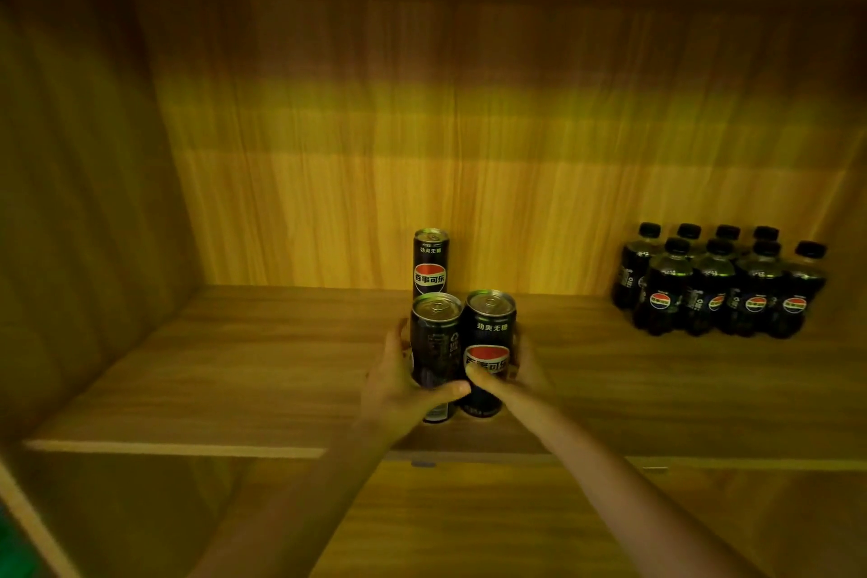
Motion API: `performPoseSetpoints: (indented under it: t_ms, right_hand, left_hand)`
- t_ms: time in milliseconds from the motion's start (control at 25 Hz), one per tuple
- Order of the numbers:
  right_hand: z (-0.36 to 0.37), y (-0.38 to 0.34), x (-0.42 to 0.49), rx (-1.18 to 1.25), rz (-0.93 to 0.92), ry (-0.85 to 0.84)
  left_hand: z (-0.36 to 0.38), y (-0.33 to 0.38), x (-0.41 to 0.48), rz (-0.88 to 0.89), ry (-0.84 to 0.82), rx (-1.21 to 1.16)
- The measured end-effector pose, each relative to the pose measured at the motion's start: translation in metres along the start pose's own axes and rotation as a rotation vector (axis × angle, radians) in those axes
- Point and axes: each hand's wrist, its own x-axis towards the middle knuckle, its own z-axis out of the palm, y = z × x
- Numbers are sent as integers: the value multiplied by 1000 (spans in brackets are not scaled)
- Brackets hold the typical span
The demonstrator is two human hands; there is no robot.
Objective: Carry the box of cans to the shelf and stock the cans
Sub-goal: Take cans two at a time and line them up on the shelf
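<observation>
Black cans, three: left hand grips one, right hand another; eight bottles farther right.

Three black cans upright on wooden shelf, front two side by side

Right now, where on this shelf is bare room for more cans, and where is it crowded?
Widest bare patch: the shelf board between the left wall and the left front can. A narrower one lies between the right front can and the bottles. Crowded: the middle, where left hand and right hand grip those cans before the back can.
</observation>
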Motion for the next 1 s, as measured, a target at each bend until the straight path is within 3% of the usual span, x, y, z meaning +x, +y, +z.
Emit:
performPoseSetpoints:
  t_ms: [120,200,360,520,600,720,840,920,1000]
  right_hand:
    - [8,13,-11,-53,19,63]
    - [9,26,-9,-83,27,99]
    - [9,30,-10,-89,25,126]
    - [8,30,-12,-96,32,118]
    - [8,31,-12,-106,34,125]
    - [10,31,-10,-140,38,140]
    - [11,32,-9,-154,69,153]
    - [12,36,-7,-156,92,155]
    - [12,36,-7,-141,94,155]
  left_hand:
    - [7,-13,-3,6,166,366]
    - [10,-15,-7,7,174,257]
    - [-10,-27,9,-77,-122,-130]
    - [-26,-25,11,-101,-301,-73]
    - [-15,-22,4,-65,-228,11]
    - [9,-24,-2,-23,73,169]
    - [20,-28,-3,23,236,246]
    - [15,-31,-3,52,196,210]
    - [2,-36,1,53,33,145]
